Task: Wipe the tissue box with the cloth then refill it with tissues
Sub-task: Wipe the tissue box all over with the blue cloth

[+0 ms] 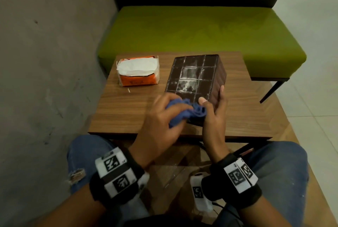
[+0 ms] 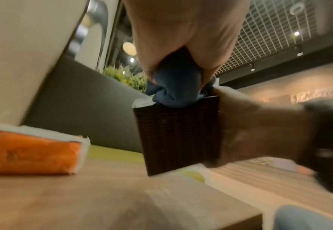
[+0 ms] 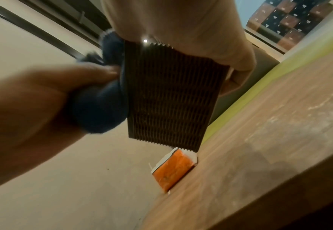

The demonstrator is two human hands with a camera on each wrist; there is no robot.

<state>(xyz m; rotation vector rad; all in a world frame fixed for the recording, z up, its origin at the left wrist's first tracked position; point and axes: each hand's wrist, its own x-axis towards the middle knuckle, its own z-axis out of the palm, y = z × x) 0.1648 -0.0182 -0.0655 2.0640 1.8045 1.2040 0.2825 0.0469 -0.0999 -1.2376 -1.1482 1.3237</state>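
Observation:
A dark brown tissue box point(image 1: 193, 78) with a grid-patterned face, smeared with white dust, is tilted up on the wooden table point(image 1: 128, 113). My right hand point(image 1: 214, 109) grips its near right corner, thumb on the top face and fingers along the ribbed side point(image 3: 171, 96). My left hand point(image 1: 164, 115) holds a bunched blue cloth point(image 1: 184, 111) against the box's near edge. The cloth point(image 2: 173, 87) shows between my fingers above the box point(image 2: 179, 133). An opened orange pack of white tissues point(image 1: 139, 71) lies at the table's far left.
A green upholstered bench point(image 1: 201, 31) with a dark backrest stands behind the table. A grey concrete wall point(image 1: 45, 44) runs along the left. My knees in blue jeans point(image 1: 281, 164) sit under the table's near edge. Pale tiled floor lies on the right.

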